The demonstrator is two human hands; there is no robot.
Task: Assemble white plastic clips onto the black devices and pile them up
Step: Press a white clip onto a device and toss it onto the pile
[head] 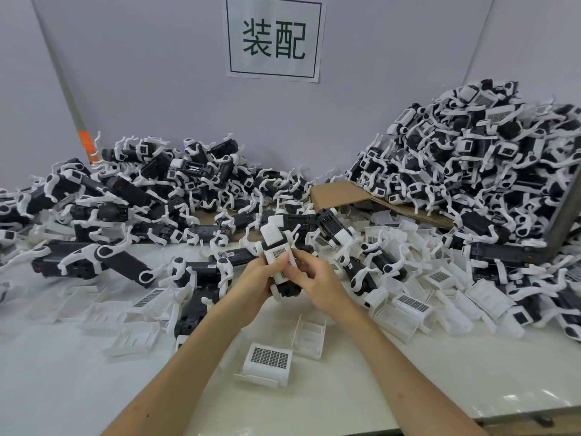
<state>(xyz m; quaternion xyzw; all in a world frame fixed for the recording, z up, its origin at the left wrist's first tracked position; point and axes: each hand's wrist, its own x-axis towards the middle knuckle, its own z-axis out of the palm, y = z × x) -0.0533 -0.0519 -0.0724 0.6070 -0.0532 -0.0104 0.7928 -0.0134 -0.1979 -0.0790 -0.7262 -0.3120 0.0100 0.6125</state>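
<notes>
Two hands clasp one black device (288,289) over the middle of the table (78,372).
At left a low heap (125,196) of devices lies along the wall, with loose clips (267,361) before it. In the centre the left hand (254,287) grips the device, thumb on its white clip (276,251); the right hand (314,278) curls round its other side. At right a taller pile (471,165) rises over a cardboard sheet (339,190).

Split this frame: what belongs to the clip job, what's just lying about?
Job: black plastic device held by left hand and right hand; loose white gridded plastic clips; right-side heap of black devices.
Lying about: white paper sign; flat brown cardboard sheet.
</notes>
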